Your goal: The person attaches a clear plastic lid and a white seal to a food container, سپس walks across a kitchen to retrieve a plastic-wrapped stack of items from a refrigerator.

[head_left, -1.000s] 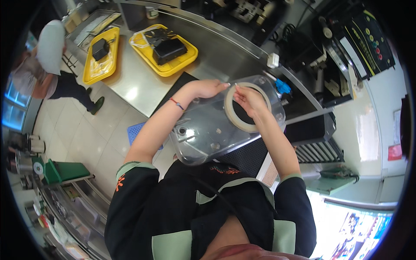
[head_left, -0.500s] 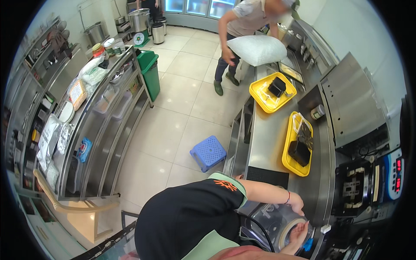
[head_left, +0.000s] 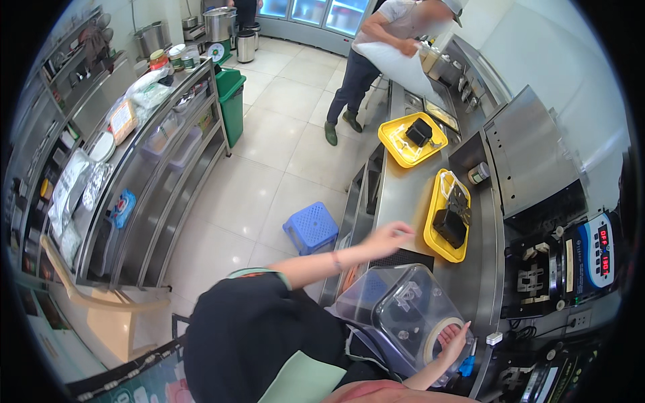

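A large clear plastic container (head_left: 410, 295) with a round, cream-ringed opening sits tilted at the near edge of the steel counter. My right hand (head_left: 453, 340) is at the ring (head_left: 433, 346), its fingers curled into the opening and gripping the rim. Beyond the container, my left hand (head_left: 393, 240) hangs in the air above the counter, between the black mat (head_left: 403, 257) and the yellow tray (head_left: 430, 235). Motion smears its fingers. Black box-shaped parts (head_left: 450, 227) and a white strap lie in that tray.
A second yellow tray (head_left: 396, 156) holds a black box. A co-worker (head_left: 376, 60) handles a large white sack (head_left: 403, 70) at the counter's far end. A blue stool (head_left: 311, 228) stands on the floor; machines (head_left: 537, 272) line the right side. A blue-tipped tool (head_left: 466, 365) lies near the container.
My left hand has left the container and swung out over the counter. More of the container shows now. The co-worker has straightened the sack down toward the counter.
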Tool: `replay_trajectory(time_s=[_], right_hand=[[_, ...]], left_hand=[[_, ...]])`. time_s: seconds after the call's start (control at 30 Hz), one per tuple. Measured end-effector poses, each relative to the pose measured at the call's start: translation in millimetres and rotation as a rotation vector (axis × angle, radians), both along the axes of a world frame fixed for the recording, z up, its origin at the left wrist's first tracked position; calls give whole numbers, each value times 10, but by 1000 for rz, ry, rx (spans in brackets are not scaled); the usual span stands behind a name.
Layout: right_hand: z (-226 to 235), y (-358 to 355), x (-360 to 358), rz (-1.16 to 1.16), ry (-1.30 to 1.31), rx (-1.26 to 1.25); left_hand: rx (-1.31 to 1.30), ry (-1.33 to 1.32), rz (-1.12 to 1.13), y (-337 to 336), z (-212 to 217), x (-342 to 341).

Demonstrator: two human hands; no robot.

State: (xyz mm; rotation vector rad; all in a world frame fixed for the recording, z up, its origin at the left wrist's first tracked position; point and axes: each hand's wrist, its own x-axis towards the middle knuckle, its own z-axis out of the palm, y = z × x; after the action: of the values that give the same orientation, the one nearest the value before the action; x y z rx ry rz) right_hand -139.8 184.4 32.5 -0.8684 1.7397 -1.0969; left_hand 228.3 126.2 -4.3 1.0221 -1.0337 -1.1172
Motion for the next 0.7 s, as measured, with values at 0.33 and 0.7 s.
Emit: replay_trajectory(time_s=[0.33, 0.7], right_hand=[[74, 779, 450, -20, 676, -369], [396, 679, 1491, -74, 1192, 182]], left_hand=[[504, 31, 748, 2590, -813, 1775], [405, 119, 861, 3230, -495, 2967]])
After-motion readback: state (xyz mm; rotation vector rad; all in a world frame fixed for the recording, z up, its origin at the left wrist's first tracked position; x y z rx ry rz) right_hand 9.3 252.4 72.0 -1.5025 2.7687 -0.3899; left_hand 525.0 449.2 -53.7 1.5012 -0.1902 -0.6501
